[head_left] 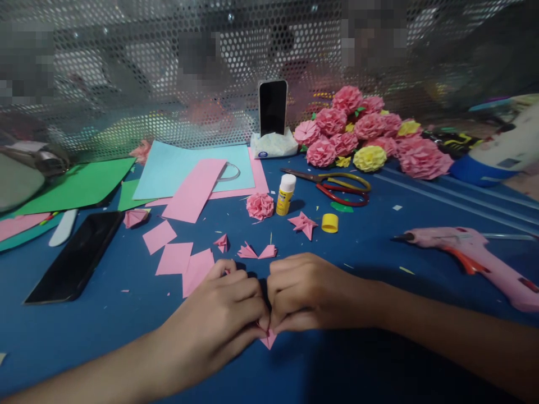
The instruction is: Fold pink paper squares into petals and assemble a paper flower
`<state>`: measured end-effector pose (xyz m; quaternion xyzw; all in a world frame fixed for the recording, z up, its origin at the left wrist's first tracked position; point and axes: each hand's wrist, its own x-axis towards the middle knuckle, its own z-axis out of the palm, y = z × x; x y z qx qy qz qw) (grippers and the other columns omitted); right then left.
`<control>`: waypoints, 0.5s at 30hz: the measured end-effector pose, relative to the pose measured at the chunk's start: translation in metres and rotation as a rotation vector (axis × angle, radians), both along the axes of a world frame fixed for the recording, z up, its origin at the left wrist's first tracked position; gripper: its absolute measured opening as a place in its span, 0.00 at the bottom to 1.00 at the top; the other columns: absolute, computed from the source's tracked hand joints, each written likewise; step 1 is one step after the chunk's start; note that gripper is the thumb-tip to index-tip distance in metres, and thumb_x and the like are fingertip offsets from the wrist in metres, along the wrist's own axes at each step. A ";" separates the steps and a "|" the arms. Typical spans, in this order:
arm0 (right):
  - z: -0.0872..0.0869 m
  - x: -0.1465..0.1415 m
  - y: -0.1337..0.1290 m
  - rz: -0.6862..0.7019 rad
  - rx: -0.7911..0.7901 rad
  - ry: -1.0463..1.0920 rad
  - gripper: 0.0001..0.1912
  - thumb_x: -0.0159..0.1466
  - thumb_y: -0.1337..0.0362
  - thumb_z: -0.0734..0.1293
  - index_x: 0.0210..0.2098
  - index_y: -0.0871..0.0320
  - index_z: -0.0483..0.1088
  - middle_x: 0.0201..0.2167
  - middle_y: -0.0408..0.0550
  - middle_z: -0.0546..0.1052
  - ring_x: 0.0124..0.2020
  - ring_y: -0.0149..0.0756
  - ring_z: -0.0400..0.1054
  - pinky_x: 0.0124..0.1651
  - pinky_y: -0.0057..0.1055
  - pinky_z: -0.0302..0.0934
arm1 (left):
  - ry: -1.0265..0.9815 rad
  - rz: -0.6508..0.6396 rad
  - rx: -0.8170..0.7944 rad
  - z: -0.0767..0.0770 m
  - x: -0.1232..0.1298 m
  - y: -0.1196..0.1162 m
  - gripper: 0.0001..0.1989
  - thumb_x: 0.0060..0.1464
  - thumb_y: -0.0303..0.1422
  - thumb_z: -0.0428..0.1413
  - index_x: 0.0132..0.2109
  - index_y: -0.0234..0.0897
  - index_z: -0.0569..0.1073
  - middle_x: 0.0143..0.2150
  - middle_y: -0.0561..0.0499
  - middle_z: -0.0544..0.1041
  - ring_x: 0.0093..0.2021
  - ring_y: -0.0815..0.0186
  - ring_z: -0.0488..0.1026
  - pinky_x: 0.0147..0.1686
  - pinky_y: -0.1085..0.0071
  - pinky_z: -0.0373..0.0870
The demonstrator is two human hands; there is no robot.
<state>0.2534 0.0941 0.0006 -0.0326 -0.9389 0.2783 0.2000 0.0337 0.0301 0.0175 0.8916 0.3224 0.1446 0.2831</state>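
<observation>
The left hand (229, 306) and the right hand (305, 294) met at the lower centre of the frame, their fingertips side by side, both pinching a small folded pink paper (269, 339) whose point showed just beneath the thumbs. The rest of that piece was hidden by the fingers. Both hands had the remaining fingers curled. Directly above them, a pair of pink folded petals (257, 251) lay on the blue tabletop (126, 350). Pink squares (174, 258) were noted left of centre, the lowest partly behind the left hand. At centre, a glue stick (285, 196) stood upright between a pink rosette (260, 206) and a pink paper star (303, 225); its yellow cap (329, 223) sat apart. Scissors (345, 185) lay partly open right of centre, below the heaped paper flowers (349, 126) at upper right. A pink glue gun (471, 249) occupied the right edge.
</observation>
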 end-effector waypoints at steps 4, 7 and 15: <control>0.000 0.000 0.001 0.009 -0.005 0.001 0.07 0.68 0.63 0.69 0.35 0.59 0.75 0.31 0.43 0.76 0.34 0.30 0.65 0.38 0.27 0.55 | 0.033 0.018 0.016 0.001 0.002 -0.002 0.07 0.68 0.29 0.49 0.40 0.40 0.71 0.39 0.54 0.73 0.39 0.64 0.66 0.45 0.65 0.52; -0.001 0.000 0.001 0.007 0.039 0.001 0.06 0.67 0.64 0.69 0.34 0.59 0.75 0.30 0.43 0.75 0.33 0.31 0.65 0.37 0.28 0.55 | 0.036 0.036 0.002 0.001 0.003 -0.002 0.07 0.67 0.28 0.50 0.40 0.40 0.71 0.39 0.54 0.73 0.40 0.63 0.67 0.44 0.65 0.52; 0.006 0.010 -0.021 -0.050 0.045 -0.003 0.16 0.74 0.56 0.61 0.37 0.54 0.77 0.31 0.42 0.76 0.32 0.31 0.64 0.39 0.31 0.53 | 0.056 0.023 0.015 0.000 0.003 -0.002 0.06 0.66 0.27 0.51 0.39 0.39 0.71 0.38 0.54 0.72 0.39 0.63 0.67 0.43 0.64 0.52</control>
